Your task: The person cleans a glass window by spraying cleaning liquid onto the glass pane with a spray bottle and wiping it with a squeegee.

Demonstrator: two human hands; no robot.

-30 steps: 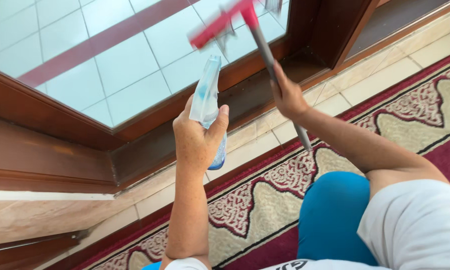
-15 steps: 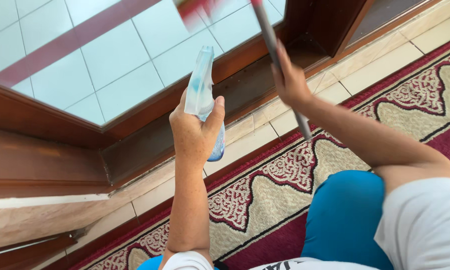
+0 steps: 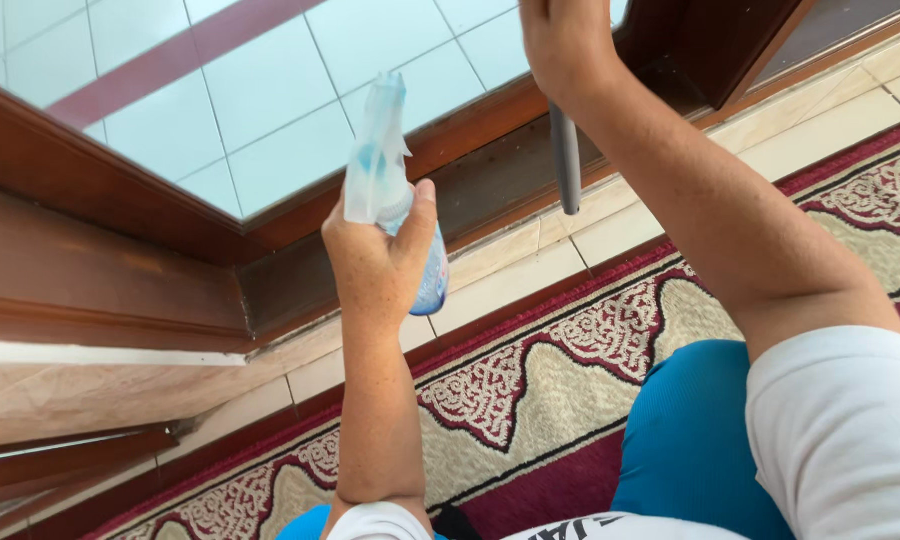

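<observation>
Two hands: left hand (image 3: 380,265), right hand (image 3: 562,45). One spray bottle (image 3: 382,180) in left. One grey handle (image 3: 566,165) in right. One patterned rug (image 3: 530,390) below hands. One glass pane (image 3: 220,90) above.

We wear a white short-sleeved shirt; its right sleeve (image 3: 840,440) ends above the elbow, just above the blue trouser knee (image 3: 690,440), and the left sleeve (image 3: 375,522) shows as a white cuff left of that knee. Dark print edges the shirt hem beside the knee. Both forearms are bare, as are our left hand (image 3: 380,265) and right hand (image 3: 565,45).
</observation>
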